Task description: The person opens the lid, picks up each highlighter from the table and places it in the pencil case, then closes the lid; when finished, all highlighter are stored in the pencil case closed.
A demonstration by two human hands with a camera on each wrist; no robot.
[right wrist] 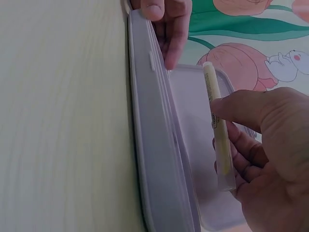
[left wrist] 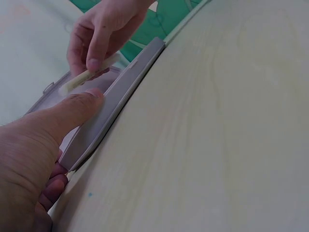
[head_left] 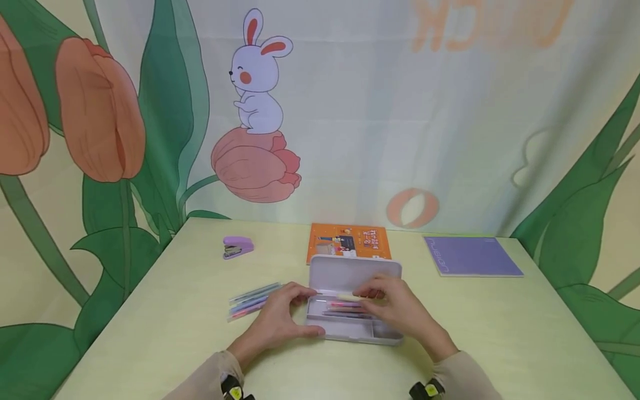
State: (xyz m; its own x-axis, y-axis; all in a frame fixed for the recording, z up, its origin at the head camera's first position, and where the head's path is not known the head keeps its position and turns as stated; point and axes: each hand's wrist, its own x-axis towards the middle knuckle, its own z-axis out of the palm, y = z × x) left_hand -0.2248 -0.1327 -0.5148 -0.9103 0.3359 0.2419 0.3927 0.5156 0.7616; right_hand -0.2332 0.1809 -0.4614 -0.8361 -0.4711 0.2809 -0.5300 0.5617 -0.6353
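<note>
An open light grey pencil case [head_left: 340,329] lies on the table with its lid [head_left: 350,272] tilted up at the back. My left hand [head_left: 280,318] grips its left end, thumb on the front edge and fingers toward the hinge side. Between thumb and fingers, my right hand [head_left: 397,306] pinches a pale yellow highlighter [right wrist: 219,135] with a clear end, just over the rear compartment. Several pens [head_left: 345,307], pink and dark ones among them, lie in that compartment. Left of the case is a group of coloured pens [head_left: 252,300], partly hidden behind my left hand.
Behind the lid lies an orange book [head_left: 325,236], partly covered by it. A purple notebook [head_left: 475,256] is at the back right of the table [head_left: 500,339]. The lilac stapler [head_left: 238,247] sits at the back left. A printed curtain [head_left: 350,139] hangs behind.
</note>
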